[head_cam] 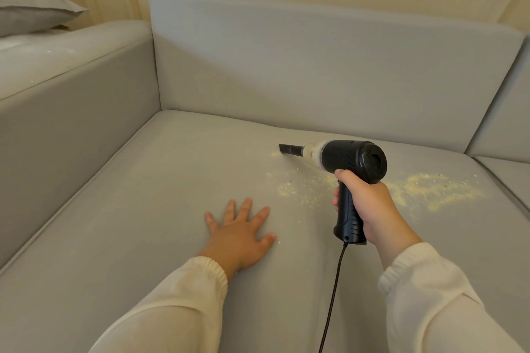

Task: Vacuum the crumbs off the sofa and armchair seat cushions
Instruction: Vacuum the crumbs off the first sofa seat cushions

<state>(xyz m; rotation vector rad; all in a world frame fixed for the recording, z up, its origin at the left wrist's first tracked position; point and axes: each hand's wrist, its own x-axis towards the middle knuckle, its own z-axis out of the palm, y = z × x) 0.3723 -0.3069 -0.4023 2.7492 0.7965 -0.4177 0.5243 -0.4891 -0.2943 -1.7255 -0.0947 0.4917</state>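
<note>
A black handheld vacuum [348, 162] with a narrow nozzle [290, 149] points left, its tip down at a small patch of crumbs on the grey sofa seat cushion [160, 195]. My right hand [370, 203] grips the vacuum's pistol handle. Yellow crumbs [436, 188] lie scattered to the right of the handle, and thinner crumbs [289, 188] lie below the nozzle. My left hand [239, 233] rests flat on the cushion with fingers spread, left of the vacuum.
The vacuum's black cord [332, 298] hangs down toward the bottom edge. The sofa's back cushion [315, 66] stands behind, the armrest [71, 112] on the left. A grey pillow [31, 6] lies at top left. A second seat cushion [510, 175] begins at the right.
</note>
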